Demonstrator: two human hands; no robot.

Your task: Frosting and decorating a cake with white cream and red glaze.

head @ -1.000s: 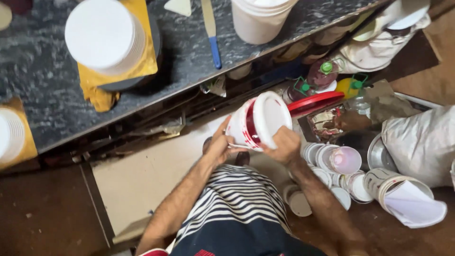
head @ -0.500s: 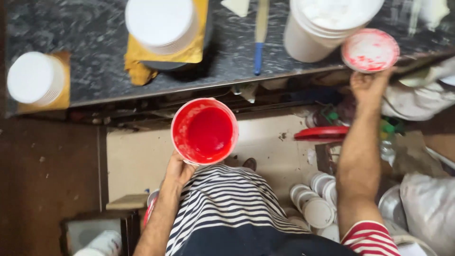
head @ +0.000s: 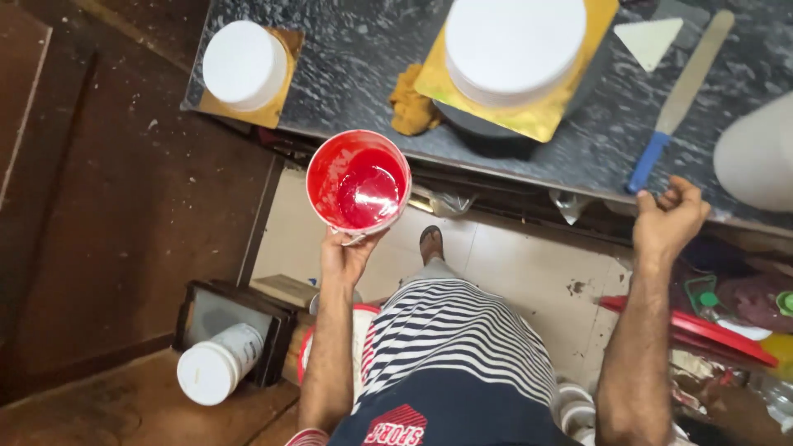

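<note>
1. Striped cloth, dark blue and white, fills the bottom middle: the person's shirt (head: 458, 363), seen from above.
2. Both forearms rise from the lower edge on either side of that shirt.
3. By the left arm, low on the brown floor, a white lidded jar (head: 216, 363) lies on its side against a dark shallow box (head: 235, 318).
4. On the right, near the floor, a red flat lid (head: 702, 330) juts out beside small white cups (head: 578, 405) and bottles with green caps (head: 702, 291).
5. The left hand (head: 345, 258) is clamped under the base of a white tub of glossy red liquid (head: 359, 183), fingers curled around its bottom. The tub is held up, tilted slightly, just in front of the counter's edge and above the pale tiled floor (head: 512, 256).
6. The right hand (head: 667, 221) is raised at the counter's front edge, fingers curled loosely inward, holding nothing; it sits just below a blue-handled spatula (head: 677, 103) without touching it.
7. On the dark speckled counter (head: 363, 58), a large white cake (head: 514, 43) stands on a gold board (head: 545, 116).
8. A mustard cloth (head: 410, 106) lies just left of that board.
9. A smaller white cake (head: 244, 64) sits on its own gold board near the counter's left corner.
10. A pale triangular scraper (head: 648, 40) lies beside the spatula, and a white bucket (head: 756, 157) shows at the right edge.
</note>
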